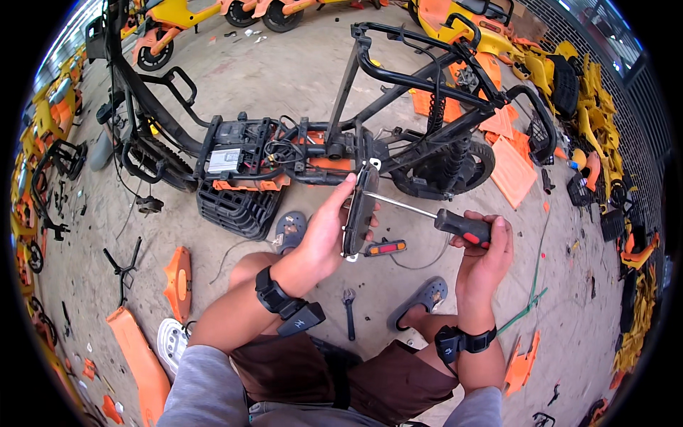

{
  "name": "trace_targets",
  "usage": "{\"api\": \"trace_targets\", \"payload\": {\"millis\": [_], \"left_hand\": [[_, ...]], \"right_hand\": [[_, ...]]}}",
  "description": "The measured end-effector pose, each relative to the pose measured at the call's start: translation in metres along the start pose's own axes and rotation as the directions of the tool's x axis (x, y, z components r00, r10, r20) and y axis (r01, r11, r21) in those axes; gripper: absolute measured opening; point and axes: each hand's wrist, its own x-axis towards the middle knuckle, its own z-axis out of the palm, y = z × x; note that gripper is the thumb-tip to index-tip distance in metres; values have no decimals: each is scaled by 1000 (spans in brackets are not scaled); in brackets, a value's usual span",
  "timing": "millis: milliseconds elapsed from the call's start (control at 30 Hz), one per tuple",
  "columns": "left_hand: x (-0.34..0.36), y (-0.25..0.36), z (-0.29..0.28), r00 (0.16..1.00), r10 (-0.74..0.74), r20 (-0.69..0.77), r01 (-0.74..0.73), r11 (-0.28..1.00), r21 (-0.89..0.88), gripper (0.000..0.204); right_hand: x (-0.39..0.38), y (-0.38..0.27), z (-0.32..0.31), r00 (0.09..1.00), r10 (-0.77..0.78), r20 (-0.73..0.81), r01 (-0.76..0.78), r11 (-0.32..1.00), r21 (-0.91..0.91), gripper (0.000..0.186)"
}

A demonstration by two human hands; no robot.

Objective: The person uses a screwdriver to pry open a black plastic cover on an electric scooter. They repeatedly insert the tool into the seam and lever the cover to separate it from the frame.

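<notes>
Left hand (329, 226) is wrapped around a dark, flat panel (358, 208), holding it upright on edge in the middle of the view, just near of the stripped scooter frame (398, 92). Right hand (485, 249) is closed tight on the red-and-black handle of a screwdriver (434, 218), and the shaft runs left to meet the panel's face. Below the tool, a small orange-and-black reflector (385, 248) lies on the concrete floor (284, 64), and a wrench (349, 307) rests nearer, between the person's sandalled feet. To the left, a black ribbed footboard (235, 208) sits under the frame's battery tray. Orange body panels (511, 167) are scattered far right.
</notes>
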Motion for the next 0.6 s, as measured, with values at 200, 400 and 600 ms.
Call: {"api": "trace_targets", "payload": {"millis": [200,400,600], "left_hand": [[0,-2,2,1000,7,-4,-7,999,37,49],[1,2,-3,1000,12,-28,-10,997,71,45],[1,1,0,998,9,-69,-1,995,104,47]], "right_hand": [[-1,0,-1,1000,6,13,-6,1000,8,24],[0,4,0,999,3,37,-4,1000,11,23],[-1,5,2,995,-90,30,92,994,-65,21]]}}
